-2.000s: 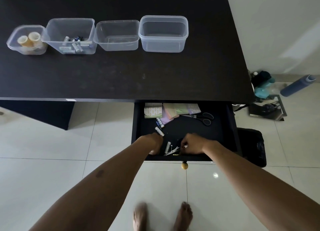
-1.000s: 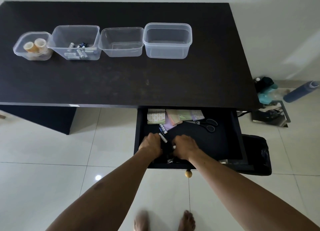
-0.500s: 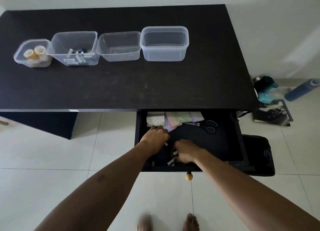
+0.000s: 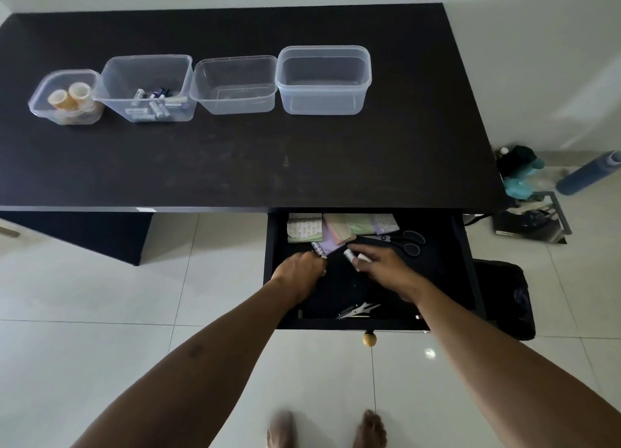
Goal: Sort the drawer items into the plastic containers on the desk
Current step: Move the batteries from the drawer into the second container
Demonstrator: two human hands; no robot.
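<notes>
The open black drawer (image 4: 462,246) holds sticky-note pads (image 4: 339,227), black scissors (image 4: 405,241) and a small clip-like metal tool (image 4: 358,310) near its front. My left hand (image 4: 297,273) is curled in the drawer's left part, gripping small batteries (image 4: 319,250). My right hand (image 4: 383,269) holds several white batteries (image 4: 353,256) at its fingertips. On the desk (image 4: 235,165) stand four clear containers: one with tape rolls (image 4: 67,96), one with batteries (image 4: 148,88), and two that look empty (image 4: 235,85) (image 4: 322,79).
A blue bottle (image 4: 586,177), teal items (image 4: 522,175) and a metal stand (image 4: 531,222) lie on the floor at the right. A black bag (image 4: 504,296) sits beside the drawer. The drawer's wooden knob (image 4: 369,339) faces me, and my bare feet show on the tiles.
Both hands moved from the drawer's front toward its middle and back. My right hand has lifted with batteries showing at its fingertips. The metal tool at the front is uncovered.
</notes>
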